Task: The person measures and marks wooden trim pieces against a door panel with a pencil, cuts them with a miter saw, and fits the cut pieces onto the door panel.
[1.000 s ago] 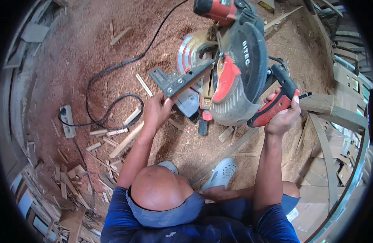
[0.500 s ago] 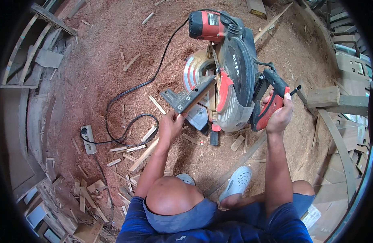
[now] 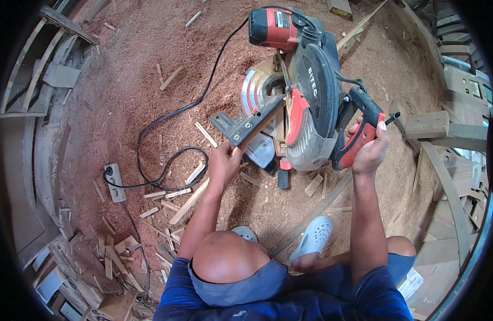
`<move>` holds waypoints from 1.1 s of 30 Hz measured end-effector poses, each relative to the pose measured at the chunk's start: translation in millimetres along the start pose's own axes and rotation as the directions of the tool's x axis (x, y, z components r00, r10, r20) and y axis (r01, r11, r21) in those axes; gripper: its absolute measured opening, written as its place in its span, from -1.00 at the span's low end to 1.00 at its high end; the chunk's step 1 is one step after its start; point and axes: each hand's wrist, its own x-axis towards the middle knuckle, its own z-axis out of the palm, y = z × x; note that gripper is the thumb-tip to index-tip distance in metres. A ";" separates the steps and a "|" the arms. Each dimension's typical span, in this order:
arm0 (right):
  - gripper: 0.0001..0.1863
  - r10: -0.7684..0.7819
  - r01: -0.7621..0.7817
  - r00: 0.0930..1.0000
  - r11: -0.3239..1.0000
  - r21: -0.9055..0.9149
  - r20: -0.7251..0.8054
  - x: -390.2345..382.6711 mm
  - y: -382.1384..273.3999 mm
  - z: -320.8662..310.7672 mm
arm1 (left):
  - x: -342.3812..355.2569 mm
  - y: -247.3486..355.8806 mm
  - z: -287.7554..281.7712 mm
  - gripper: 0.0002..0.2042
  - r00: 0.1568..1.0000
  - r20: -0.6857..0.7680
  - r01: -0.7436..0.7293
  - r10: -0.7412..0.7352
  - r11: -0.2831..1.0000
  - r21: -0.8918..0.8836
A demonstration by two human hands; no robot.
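Note:
A red and black miter saw [image 3: 317, 91] stands on the ground in front of me. My right hand [image 3: 371, 150] is closed round its red and black handle [image 3: 358, 143], thumb near the top. My left hand [image 3: 225, 163] is closed at the near end of the black fence [image 3: 251, 125], pinching a narrow brown wooden strip [image 3: 251, 142] that lies along it. The strip runs toward the blade, and much of it is hidden by the fence and my fingers. A clear guard [image 3: 309, 152] covers the lower front of the blade housing.
A black cord [image 3: 177, 111] loops left of the saw to a white power strip [image 3: 115, 184]. Sawdust and several wood offcuts [image 3: 190, 202] cover the ground. Wooden frames [image 3: 46, 64] stand at the left; beams [image 3: 427, 126] lie at the right, beyond the saw handle.
The view has shifted very slightly. Both hands keep their holds, and the saw head stays at about the same height.

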 end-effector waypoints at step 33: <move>-0.37 -0.018 0.018 1.000 0.999 0.032 0.017 -11.6 15.4 -6.4 | 0.9 0.0 2.5 -0.62 1.000 -0.006 -0.005 0.005 0.999 -0.036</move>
